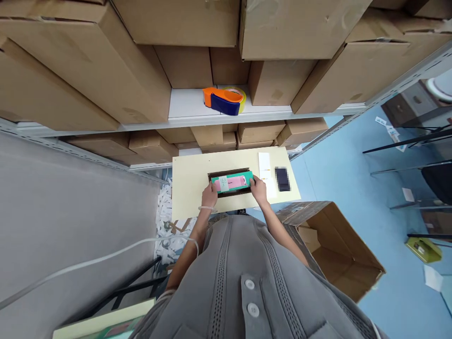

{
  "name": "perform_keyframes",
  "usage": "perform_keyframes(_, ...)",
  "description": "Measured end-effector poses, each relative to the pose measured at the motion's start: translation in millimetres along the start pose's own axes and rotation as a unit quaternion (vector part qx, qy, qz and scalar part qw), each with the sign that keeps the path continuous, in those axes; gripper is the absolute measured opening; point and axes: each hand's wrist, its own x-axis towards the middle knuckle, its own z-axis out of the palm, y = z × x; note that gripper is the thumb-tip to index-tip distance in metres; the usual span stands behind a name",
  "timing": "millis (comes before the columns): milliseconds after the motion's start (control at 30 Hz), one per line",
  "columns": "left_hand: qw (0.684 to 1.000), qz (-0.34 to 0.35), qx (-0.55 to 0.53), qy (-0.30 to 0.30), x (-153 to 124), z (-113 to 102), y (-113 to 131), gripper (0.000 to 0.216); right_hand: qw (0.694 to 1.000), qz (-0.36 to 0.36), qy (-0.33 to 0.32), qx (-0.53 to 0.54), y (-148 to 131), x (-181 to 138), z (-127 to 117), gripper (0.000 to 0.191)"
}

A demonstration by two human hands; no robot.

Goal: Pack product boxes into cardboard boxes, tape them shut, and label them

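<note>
A green and pink product box (233, 182) lies inside a small open brown carton (229, 174) on a pale yellow table (190, 188). My left hand (209, 195) grips the left end of the product box with fingers closed on it. At the right end my right hand (259, 189) holds it the same way. Both hands sit at the carton's near corners.
A white slip (264, 165) and a dark flat item (282, 179) lie right of the carton. An orange and blue tape dispenser (223, 100) sits on the shelf among stacked cardboard boxes (88, 70). A large open carton (335, 245) stands on the blue floor at right.
</note>
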Motion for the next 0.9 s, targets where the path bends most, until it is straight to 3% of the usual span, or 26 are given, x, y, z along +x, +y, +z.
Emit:
perform_keyframes(367,0.994,0.038,0.069,0.071,12.4,14.5,-19.7,0.032,0.996,-0.005,-0.012,-0.09,-4.1,9.5,1.1,0.025)
perform_keyframes(733,0.993,0.047,0.01,0.104,11.7,12.3,-22.9,0.045,0.998,-0.042,0.035,0.002,6.8,15.8,-3.3,0.035)
perform_keyframes(900,0.988,0.04,-0.025,0.147,9.2,0.4,-45.0,0.044,0.994,-0.043,0.048,0.085,32.4,18.1,-12.6,0.04)
